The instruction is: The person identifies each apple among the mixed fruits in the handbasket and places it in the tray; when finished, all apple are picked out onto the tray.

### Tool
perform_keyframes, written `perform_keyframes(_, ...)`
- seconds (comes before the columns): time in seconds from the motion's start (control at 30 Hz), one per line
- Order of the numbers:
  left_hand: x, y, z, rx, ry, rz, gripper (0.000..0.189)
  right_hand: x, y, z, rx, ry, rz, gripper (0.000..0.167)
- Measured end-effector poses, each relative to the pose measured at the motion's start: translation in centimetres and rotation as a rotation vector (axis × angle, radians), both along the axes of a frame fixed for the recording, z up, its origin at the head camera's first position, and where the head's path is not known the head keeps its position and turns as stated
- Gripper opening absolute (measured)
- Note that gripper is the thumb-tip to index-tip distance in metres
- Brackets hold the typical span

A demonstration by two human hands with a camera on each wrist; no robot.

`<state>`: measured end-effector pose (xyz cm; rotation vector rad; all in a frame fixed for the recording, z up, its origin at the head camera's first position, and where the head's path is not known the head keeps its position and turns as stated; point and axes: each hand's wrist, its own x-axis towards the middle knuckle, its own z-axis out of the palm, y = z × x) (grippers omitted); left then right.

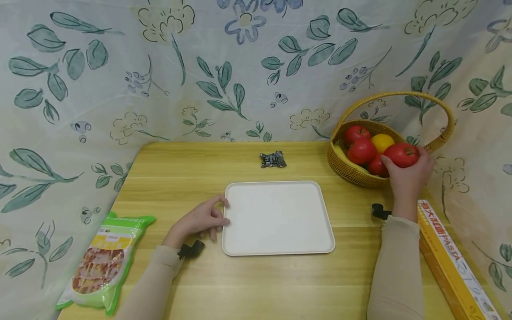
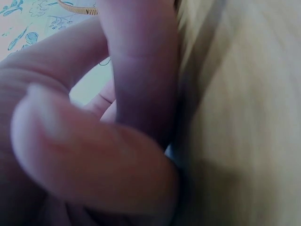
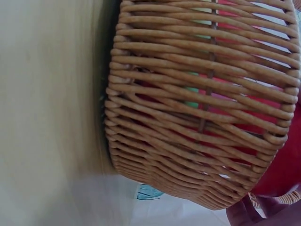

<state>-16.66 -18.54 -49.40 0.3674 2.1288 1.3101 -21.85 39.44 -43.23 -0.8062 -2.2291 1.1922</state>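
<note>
Your right sleeve lies beside the pasta box. Your left hand, loosely spread, touches the white tray; your right hand grips a red apple over the fruit-filled wicker basket's rim.

Two hands, one tray, one basket, one packet, one bag, one pasta box. Four red fruits show (counting the held one), plus one orange.

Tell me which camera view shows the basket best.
The head view, because it shows the basket with fruit and arched handle. The right wrist view shows mainly its woven side; the left wrist view, apparently only some handle.
</note>
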Motion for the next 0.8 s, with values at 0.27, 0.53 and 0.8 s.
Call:
perform_keyframes(0.27, -0.02, -0.07, -0.09, 0.005, -0.006, -0.001, 0.047, -0.12, -0.47, -0.25, -0.028, -0.009, 0.065, 0.079)
perform_keyframes(0.53, 0.01, -0.04, -0.12, 0.000, -0.007, 0.011, 0.046, -0.28, -0.41, -0.55, -0.026, 0.054, 0.060, 0.065)
perform_keyframes(0.8, 0.51, 0.01, -0.18, 0.006, 0.007, 0.048, 0.047, -0.33, -0.78, -0.17, -0.035, 0.124, 0.014, 0.064)
